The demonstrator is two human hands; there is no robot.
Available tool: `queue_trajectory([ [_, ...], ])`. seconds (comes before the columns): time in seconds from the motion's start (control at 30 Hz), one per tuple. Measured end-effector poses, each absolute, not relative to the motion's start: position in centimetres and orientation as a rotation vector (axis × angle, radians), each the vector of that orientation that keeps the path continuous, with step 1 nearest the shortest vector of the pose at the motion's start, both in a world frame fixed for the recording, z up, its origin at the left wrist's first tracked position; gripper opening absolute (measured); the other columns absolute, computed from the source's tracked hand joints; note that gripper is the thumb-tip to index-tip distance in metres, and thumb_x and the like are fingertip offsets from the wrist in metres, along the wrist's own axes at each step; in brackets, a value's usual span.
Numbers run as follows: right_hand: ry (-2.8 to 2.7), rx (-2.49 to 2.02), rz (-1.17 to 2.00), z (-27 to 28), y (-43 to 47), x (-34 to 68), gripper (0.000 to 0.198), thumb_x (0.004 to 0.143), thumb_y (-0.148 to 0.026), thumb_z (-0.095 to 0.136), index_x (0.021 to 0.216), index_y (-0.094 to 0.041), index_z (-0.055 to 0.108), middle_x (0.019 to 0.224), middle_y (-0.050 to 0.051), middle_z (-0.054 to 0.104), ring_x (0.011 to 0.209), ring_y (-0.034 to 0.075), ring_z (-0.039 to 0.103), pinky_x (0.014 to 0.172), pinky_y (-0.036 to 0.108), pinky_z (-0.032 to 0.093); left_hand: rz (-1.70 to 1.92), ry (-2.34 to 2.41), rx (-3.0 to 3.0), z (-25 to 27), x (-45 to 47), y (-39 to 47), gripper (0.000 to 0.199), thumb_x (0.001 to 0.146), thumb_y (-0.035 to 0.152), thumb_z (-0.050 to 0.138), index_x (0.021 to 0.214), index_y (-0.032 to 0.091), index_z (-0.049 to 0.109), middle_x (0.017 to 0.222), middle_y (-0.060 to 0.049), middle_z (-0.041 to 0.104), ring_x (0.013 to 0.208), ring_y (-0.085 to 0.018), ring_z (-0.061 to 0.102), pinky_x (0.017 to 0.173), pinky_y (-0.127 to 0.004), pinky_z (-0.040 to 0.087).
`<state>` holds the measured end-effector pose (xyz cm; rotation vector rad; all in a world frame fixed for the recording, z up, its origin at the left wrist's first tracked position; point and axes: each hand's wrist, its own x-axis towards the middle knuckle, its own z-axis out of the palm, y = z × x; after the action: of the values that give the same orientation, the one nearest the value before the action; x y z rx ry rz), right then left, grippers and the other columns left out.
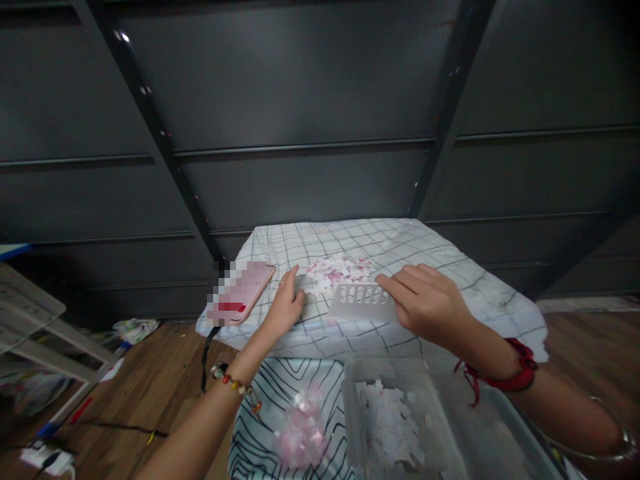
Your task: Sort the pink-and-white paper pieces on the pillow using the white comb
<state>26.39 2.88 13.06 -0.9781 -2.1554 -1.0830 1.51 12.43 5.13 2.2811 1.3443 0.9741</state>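
Observation:
My right hand (425, 297) grips a white plastic piece with a row of slots (363, 303), held low over the checked cloth. Just behind that piece lies a loose pile of small white and pink flat bits (340, 268), perhaps paper. To the left of the pile, my left hand (287, 300) is open, thumb apart from the fingers, with nothing in it. A phone in a pink case (253, 297) lies left of this hand, its screen partly blurred out.
A white checked cloth (390, 240) covers the table. In front stand a patterned tray (247, 437) with clear bags of pink bits (301, 433) and a clear bin (440, 427) holding white pieces (393, 423). Dark panels (300, 87) rise behind. A power strip (47, 460) lies on the floor.

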Motion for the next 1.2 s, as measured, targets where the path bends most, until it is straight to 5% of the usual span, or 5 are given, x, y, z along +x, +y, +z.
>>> queue_trajectory([
  [0.37, -2.187, -1.074, -1.085, 13.4, 1.2, 25.4, 0.028, 0.073, -0.002, 0.04, 0.082, -0.012, 0.064, 0.056, 0.003, 0.051, 0.057, 0.015, 0.038, 0.057, 0.03, 0.029, 0.727, 1.362, 2.481, 5.0, 0.1, 10.6, 0.061, 0.086, 0.03, 0.039, 0.14, 0.012, 0.017, 0.147, -0.018, 0.021, 0.138, -0.031, 0.01, 0.11, -0.05, 0.016],
  [1.2, -2.084, -1.031, -1.198, 13.5, 5.8, 25.0, 0.027, 0.074, -0.004, 0.042, 0.084, -0.012, 0.066, 0.059, 0.004, 0.053, 0.06, 0.017, 0.039, 0.059, 0.03, 0.029, 0.581, 1.544, 2.501, 6.1, 1.0, 13.8, 0.062, 0.088, 0.032, 0.041, 0.139, 0.003, 0.022, 0.145, -0.024, 0.024, 0.137, -0.035, 0.011, 0.11, -0.049, 0.017],
])
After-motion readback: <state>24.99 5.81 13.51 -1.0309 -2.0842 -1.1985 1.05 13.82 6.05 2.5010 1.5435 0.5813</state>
